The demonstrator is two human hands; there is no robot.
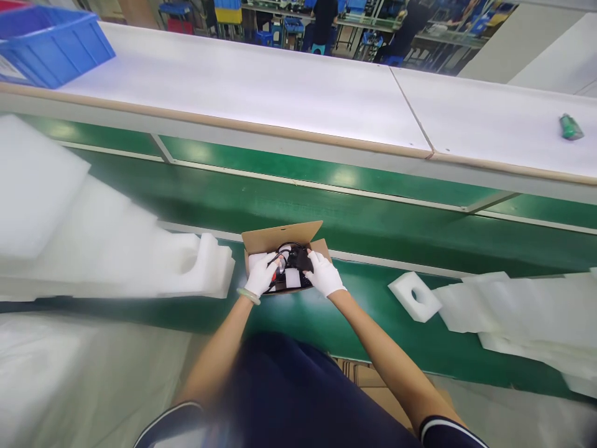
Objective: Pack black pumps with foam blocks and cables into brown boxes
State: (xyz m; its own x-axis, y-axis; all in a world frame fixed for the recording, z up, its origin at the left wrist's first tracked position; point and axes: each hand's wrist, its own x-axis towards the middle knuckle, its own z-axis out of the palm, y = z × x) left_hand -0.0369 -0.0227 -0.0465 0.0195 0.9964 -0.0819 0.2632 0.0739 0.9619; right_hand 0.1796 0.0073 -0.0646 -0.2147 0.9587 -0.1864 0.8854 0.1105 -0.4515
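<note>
The cardboard box (pixel 282 236) sits open on the green work surface (pixel 364 317) straight ahead of me, its plain brown lid raised at the back and a side flap spread out at the right. Inside I see a black block (pixel 305 260), matte and squarish, a thin black cable (pixel 276 257) bent in a loose curve, a flat white piece (pixel 293 278) near the front wall and a small spot of red whose nature I can't make out.

My right hand (pixel 325 274), in a white glove, grips the black block between thumb and fingers. My left hand (pixel 262 274), gloved alike, has its fingers bent at the cable; I cannot tell whether they are closed on it. A pale, smooth bangle (pixel 249 295) rings the left wrist.

To the right lies a white foam block (pixel 415 297) with 1 round hole, touching layered foam sheets (pixel 517 314). Thick foam pieces (pixel 116 242) with cut-out edges are piled at left. On the smooth white shelf (pixel 261 81) stands a ribbed blue plastic bin (pixel 60 50); its white label (pixel 10 68) is too blurred for me to read.
</note>
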